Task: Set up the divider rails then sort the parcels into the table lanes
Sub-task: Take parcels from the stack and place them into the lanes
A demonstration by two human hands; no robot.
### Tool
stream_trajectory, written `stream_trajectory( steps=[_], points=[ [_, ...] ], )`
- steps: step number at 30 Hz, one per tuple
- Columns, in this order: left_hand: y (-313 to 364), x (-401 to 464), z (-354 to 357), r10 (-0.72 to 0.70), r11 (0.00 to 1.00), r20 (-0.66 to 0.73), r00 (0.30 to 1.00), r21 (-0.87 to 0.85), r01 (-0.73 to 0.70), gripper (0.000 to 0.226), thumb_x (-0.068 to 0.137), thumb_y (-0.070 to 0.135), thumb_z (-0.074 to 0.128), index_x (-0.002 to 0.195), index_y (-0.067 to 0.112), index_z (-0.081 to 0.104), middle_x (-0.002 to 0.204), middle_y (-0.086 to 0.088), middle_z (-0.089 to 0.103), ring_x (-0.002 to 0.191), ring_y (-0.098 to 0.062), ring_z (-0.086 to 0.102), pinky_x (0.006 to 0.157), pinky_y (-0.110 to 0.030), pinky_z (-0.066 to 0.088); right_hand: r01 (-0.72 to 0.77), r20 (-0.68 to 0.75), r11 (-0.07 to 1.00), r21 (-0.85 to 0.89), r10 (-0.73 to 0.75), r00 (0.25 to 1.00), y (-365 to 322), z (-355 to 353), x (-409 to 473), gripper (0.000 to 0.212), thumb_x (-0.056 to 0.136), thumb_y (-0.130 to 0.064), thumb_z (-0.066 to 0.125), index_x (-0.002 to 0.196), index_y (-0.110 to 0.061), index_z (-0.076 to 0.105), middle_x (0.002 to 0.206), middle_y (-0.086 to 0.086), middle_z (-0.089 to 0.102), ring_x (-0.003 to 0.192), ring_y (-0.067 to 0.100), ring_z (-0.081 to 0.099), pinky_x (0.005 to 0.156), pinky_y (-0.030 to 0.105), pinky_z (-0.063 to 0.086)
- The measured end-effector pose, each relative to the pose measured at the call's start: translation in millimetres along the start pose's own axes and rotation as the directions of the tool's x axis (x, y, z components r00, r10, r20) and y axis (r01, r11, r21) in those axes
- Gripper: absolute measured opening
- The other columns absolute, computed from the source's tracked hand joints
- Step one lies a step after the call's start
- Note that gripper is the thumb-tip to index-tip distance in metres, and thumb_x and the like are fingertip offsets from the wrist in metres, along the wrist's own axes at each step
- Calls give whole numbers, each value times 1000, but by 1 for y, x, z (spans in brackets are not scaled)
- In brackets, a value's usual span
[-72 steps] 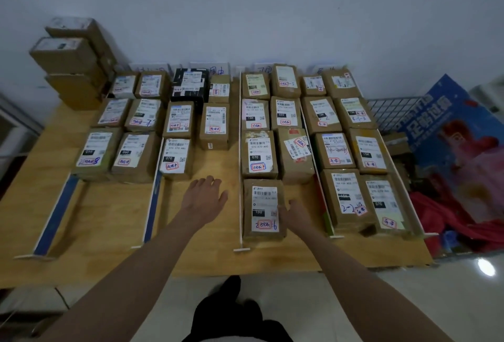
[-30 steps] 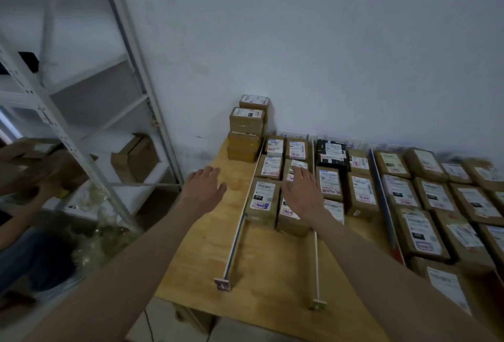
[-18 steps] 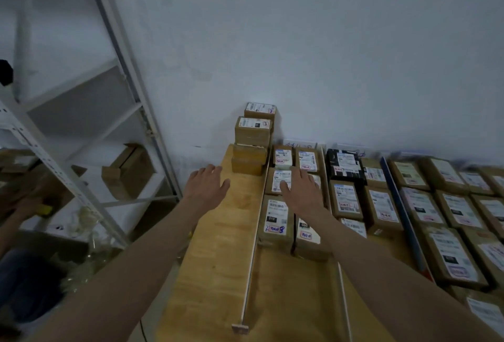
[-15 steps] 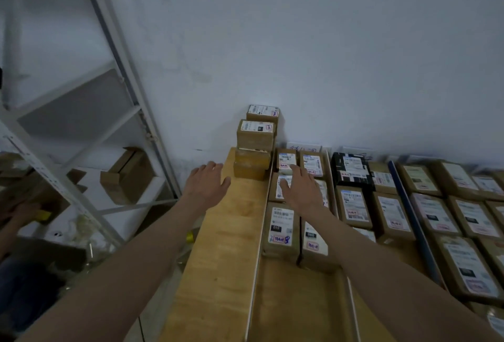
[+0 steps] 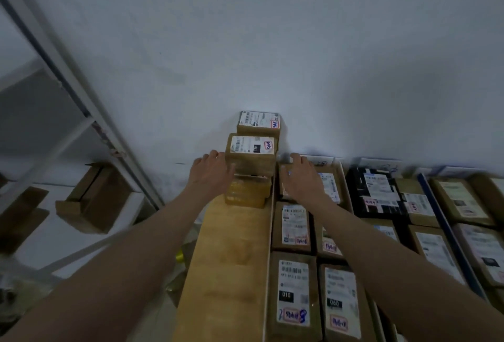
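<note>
A stack of brown labelled parcels (image 5: 252, 150) stands in the far left corner of the wooden table (image 5: 229, 259), against the wall. My left hand (image 5: 210, 173) reaches to the stack's left side with fingers straight, thumb at its edge. My right hand (image 5: 302, 179) hovers flat just right of the stack, over the farthest parcel of the first lane. A white divider rail (image 5: 268, 246) separates the bare wooden strip from that lane, which is filled with parcels (image 5: 293, 291). Further right runs a blue rail (image 5: 447, 232). Neither hand holds anything.
A black parcel (image 5: 376, 191) and more brown parcels fill the lanes to the right. A white metal rack (image 5: 81, 112) stands left of the table, with open cardboard boxes (image 5: 92, 199) on its lower shelf. The white wall is directly behind the stack.
The view has swung left from the table's middle to its far left corner. Both hands have moved forward and now flank the stack of parcels.
</note>
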State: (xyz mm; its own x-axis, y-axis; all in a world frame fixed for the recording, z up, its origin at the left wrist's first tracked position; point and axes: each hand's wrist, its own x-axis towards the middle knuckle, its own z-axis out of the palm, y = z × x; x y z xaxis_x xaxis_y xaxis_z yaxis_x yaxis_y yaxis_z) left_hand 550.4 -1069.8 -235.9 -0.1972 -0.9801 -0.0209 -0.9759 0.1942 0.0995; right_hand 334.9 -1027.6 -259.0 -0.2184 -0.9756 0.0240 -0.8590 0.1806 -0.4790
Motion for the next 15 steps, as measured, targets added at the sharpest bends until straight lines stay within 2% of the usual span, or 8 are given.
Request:
stream_trajectory(
  steps=[4,8,10,13,15],
  points=[
    [-1,49,14,-41,998,-17,999,-49,40,53,103,45,31,140,9,45,137,-11,52,123,-28,52,101,-43,41,5,18,999,54,-6,1000,-7,13,53,44,103,-37,38,138,-11,40,133,14,52,120,30,53,95,45,48],
    [0,80,32,-164,965,43,985,-199,170,56,102,49,34,137,7,45,134,-13,52,120,-30,53,96,-44,44,-76,102,977,198,56,993,-17,31,86,41,104,-37,38,133,-9,41,129,15,56,114,30,57,90,44,52],
    [0,86,44,-232,916,102,967,-312,253,62,100,56,35,137,7,43,133,-14,53,118,-32,54,93,-44,45,-155,166,944,291,110,980,-21,40,94,36,104,-33,41,130,-8,40,128,15,59,111,30,60,89,46,54],
    [4,87,58,-299,804,204,932,-472,361,69,97,61,39,138,7,41,134,-15,55,117,-33,56,90,-43,47,-260,212,871,416,185,960,-24,48,99,32,103,-25,46,129,-7,39,130,14,58,113,28,61,84,37,55],
    [8,86,63,-333,724,231,914,-558,405,70,96,61,43,139,7,39,136,-15,54,118,-34,56,92,-44,48,-296,227,833,467,210,951,-25,49,99,35,101,-23,50,131,-8,38,132,13,57,117,27,59,86,36,53]
  ],
)
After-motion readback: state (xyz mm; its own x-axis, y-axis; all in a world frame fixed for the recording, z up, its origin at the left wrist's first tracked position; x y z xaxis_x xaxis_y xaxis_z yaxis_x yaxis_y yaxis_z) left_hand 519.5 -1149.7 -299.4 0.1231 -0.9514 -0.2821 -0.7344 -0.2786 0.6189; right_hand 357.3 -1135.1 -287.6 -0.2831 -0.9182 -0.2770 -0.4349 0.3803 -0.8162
